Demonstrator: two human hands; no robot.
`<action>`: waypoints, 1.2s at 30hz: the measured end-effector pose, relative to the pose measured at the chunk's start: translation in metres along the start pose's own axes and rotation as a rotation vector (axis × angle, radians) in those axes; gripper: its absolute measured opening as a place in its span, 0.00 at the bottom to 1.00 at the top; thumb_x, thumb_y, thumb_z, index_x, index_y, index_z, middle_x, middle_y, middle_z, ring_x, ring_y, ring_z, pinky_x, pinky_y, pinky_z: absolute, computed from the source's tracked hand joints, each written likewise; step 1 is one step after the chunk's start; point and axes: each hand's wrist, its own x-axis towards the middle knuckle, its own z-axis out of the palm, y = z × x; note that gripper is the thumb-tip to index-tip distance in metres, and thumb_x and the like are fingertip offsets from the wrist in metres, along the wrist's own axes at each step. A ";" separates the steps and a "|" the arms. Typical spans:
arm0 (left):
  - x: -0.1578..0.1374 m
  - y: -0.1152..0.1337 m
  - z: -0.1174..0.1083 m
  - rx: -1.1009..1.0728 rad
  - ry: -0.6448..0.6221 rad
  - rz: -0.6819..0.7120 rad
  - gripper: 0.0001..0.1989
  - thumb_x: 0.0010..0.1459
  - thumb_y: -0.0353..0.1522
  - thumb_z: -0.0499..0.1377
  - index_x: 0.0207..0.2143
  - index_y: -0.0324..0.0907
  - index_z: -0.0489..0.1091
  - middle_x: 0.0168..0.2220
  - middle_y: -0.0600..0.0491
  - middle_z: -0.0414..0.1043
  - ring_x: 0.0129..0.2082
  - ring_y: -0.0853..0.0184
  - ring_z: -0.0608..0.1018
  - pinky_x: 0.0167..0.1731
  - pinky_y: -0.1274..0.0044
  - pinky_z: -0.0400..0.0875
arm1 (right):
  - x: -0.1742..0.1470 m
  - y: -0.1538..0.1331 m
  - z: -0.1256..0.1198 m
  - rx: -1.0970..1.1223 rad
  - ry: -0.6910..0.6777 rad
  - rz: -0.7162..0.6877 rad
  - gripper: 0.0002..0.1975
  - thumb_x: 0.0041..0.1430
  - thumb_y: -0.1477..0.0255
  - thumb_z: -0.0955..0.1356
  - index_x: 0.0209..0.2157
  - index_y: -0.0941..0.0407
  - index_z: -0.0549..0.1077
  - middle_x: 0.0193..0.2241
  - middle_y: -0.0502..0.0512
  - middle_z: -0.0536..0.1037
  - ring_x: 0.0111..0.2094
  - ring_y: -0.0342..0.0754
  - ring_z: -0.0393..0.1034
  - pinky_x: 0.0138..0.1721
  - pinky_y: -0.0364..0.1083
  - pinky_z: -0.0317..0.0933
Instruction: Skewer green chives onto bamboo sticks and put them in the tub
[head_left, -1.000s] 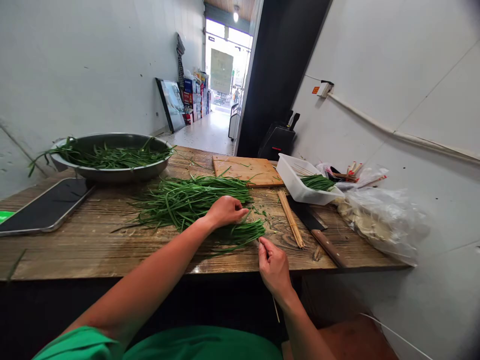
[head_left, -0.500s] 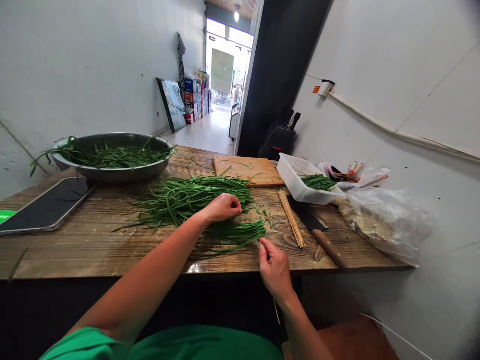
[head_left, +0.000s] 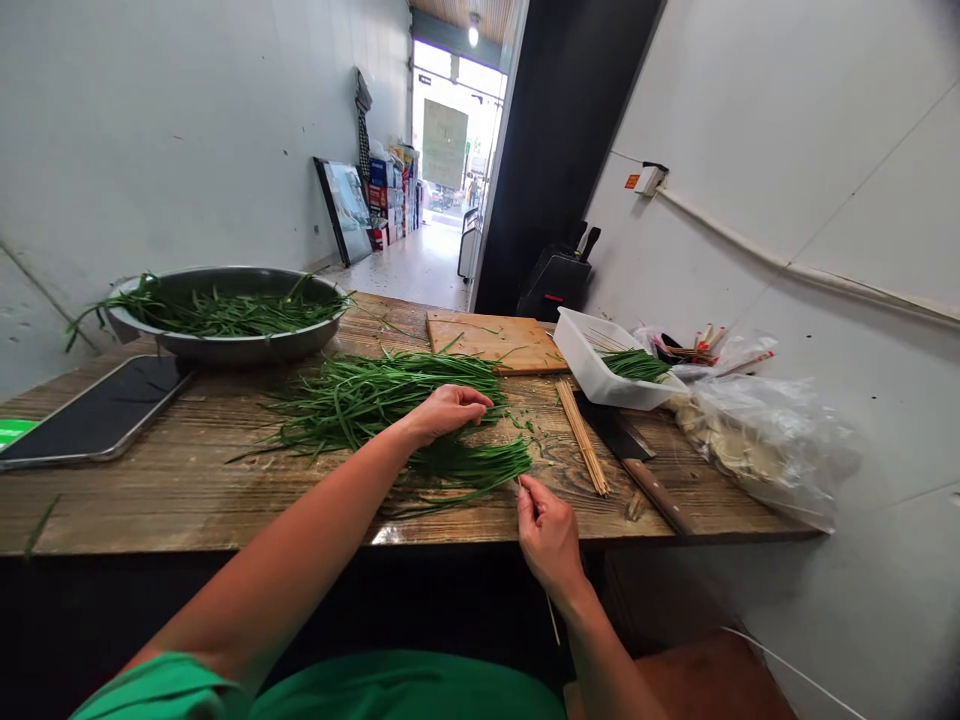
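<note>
Seems partway along, with a tied-looking or tidy bundle of green stalks (head_left: 636,365) in the white tray (head_left: 592,375) and plenty left loose on the desk (head_left: 187,500) and in the steel bowl (head_left: 255,350). Pinches a thin stick (head_left: 553,622) in the closed right hand (head_left: 551,525), beside the nearer bunch (head_left: 487,465); curls the left hand (head_left: 454,408) loosely above, hold impossible to tell. Looks slender, dark green, fairly even at the right-hand ends.
</note>
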 end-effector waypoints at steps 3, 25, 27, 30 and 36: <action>0.001 -0.002 0.003 0.083 0.037 0.082 0.19 0.45 0.41 0.55 0.34 0.36 0.73 0.20 0.56 0.68 0.16 0.76 0.61 0.16 0.83 0.52 | 0.000 -0.001 -0.001 0.013 -0.008 0.009 0.16 0.57 0.72 0.58 0.40 0.61 0.73 0.34 0.60 0.78 0.31 0.48 0.73 0.32 0.43 0.66; 0.006 -0.009 0.012 0.317 0.106 0.180 0.16 0.49 0.37 0.51 0.33 0.37 0.73 0.21 0.56 0.72 0.17 0.75 0.65 0.19 0.83 0.56 | 0.001 -0.003 -0.002 0.008 -0.032 0.027 0.16 0.57 0.71 0.58 0.39 0.59 0.73 0.31 0.58 0.78 0.25 0.46 0.72 0.27 0.41 0.63; 0.008 -0.010 0.013 0.312 0.103 0.206 0.15 0.50 0.36 0.50 0.32 0.37 0.72 0.21 0.55 0.72 0.17 0.75 0.64 0.18 0.83 0.56 | 0.001 -0.004 -0.002 0.014 -0.035 0.031 0.16 0.57 0.71 0.58 0.39 0.59 0.73 0.30 0.57 0.78 0.23 0.45 0.71 0.25 0.41 0.63; 0.010 -0.012 0.015 0.292 0.102 0.226 0.14 0.51 0.35 0.49 0.31 0.36 0.69 0.21 0.55 0.72 0.16 0.75 0.63 0.17 0.84 0.55 | 0.001 -0.003 -0.002 0.029 -0.033 0.031 0.16 0.57 0.71 0.57 0.39 0.60 0.73 0.30 0.57 0.78 0.23 0.45 0.71 0.25 0.40 0.62; 0.010 -0.014 0.018 0.234 0.096 0.214 0.11 0.51 0.34 0.50 0.30 0.36 0.68 0.22 0.54 0.73 0.18 0.76 0.66 0.18 0.84 0.57 | 0.001 0.000 -0.001 0.021 -0.042 0.031 0.16 0.57 0.71 0.58 0.39 0.59 0.73 0.29 0.57 0.78 0.22 0.44 0.70 0.25 0.41 0.62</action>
